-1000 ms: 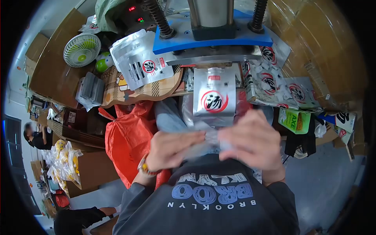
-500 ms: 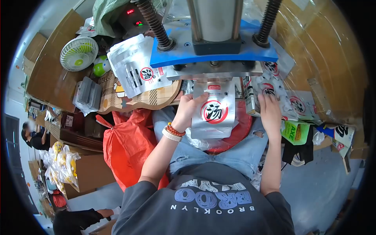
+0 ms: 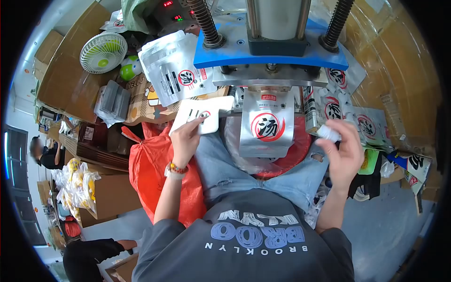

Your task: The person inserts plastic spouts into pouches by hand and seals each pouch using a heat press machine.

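Already at blue metal press (image 3: 221, 55): silver red-ringed pouch (image 3: 267, 146). Apart from it: flat whitish pouch (image 3: 195, 105), pinched by left hand (image 3: 185, 141); small white plastic piece (image 3: 330, 133), by right hand (image 3: 346, 157).

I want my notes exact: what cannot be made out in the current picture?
Head view:
- White item in the right hand: partly covered by fingers, exact shape unclear.
- Red mark on the pale pouch: partly covered by the left hand.
- Press: top cut off by the upper edge.
- Red digits: too small to read.
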The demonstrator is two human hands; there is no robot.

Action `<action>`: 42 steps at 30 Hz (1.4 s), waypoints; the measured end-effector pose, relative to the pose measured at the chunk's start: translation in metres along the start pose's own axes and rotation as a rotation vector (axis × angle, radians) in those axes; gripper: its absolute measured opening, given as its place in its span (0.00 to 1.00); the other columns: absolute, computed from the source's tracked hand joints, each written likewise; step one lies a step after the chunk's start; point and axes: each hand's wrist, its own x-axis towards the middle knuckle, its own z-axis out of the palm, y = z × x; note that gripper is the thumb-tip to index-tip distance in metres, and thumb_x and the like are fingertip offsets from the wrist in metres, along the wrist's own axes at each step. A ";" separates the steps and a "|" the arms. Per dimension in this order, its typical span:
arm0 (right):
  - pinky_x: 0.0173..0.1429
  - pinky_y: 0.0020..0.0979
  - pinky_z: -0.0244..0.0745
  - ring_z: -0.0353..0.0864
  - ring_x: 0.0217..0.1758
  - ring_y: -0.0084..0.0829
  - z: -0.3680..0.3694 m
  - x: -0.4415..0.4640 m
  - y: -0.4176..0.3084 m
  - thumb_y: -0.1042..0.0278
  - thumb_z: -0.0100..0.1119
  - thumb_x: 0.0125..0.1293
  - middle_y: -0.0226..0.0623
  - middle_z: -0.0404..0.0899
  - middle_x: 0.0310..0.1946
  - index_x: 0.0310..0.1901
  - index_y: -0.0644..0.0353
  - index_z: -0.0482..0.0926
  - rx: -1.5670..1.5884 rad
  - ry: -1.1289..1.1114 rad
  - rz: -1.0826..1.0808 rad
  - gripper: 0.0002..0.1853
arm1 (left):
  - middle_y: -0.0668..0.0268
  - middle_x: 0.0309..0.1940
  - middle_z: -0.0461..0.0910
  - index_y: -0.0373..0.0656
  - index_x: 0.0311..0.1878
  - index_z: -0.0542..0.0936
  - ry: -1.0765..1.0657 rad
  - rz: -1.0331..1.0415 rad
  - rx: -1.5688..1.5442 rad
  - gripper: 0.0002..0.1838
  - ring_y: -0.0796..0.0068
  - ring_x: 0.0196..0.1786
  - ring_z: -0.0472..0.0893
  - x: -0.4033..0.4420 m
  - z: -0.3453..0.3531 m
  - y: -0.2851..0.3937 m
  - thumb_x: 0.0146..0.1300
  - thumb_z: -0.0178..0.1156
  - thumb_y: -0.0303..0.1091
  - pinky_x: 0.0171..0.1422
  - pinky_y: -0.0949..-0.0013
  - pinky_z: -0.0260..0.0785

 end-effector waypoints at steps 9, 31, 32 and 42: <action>0.42 0.31 0.76 0.81 0.39 0.32 0.028 -0.009 -0.070 0.69 0.76 0.47 0.33 0.83 0.42 0.44 0.55 0.86 -0.232 -0.356 -0.708 0.19 | 0.58 0.39 0.87 0.36 0.39 0.86 -0.055 0.550 -0.172 0.13 0.62 0.43 0.88 -0.012 -0.065 0.138 0.48 0.64 0.18 0.40 0.68 0.81; 0.63 0.45 0.64 0.71 0.59 0.47 -0.037 -0.017 0.086 0.59 0.46 0.74 0.45 0.74 0.54 0.55 0.63 0.74 -0.889 -0.387 0.353 0.17 | 0.63 0.41 0.84 0.33 0.55 0.78 -0.276 -0.454 -0.810 0.18 0.75 0.42 0.81 0.074 0.061 0.058 0.66 0.62 0.35 0.47 0.70 0.75; 0.62 0.42 0.66 0.73 0.58 0.42 -0.042 -0.016 0.084 0.63 0.48 0.73 0.43 0.75 0.54 0.55 0.63 0.74 -0.697 -0.377 0.300 0.15 | 0.57 0.48 0.82 0.37 0.62 0.74 -0.065 -0.459 -0.646 0.25 0.66 0.46 0.80 0.081 0.064 0.016 0.66 0.62 0.41 0.54 0.63 0.73; 0.56 0.32 0.73 0.78 0.53 0.34 -0.005 -0.005 0.002 0.82 0.70 0.53 0.44 0.79 0.50 0.47 0.69 0.79 0.017 -0.062 -0.042 0.18 | 0.56 0.33 0.87 0.37 0.45 0.85 0.038 -0.179 -0.180 0.14 0.71 0.36 0.86 0.005 0.011 -0.009 0.54 0.62 0.20 0.44 0.71 0.74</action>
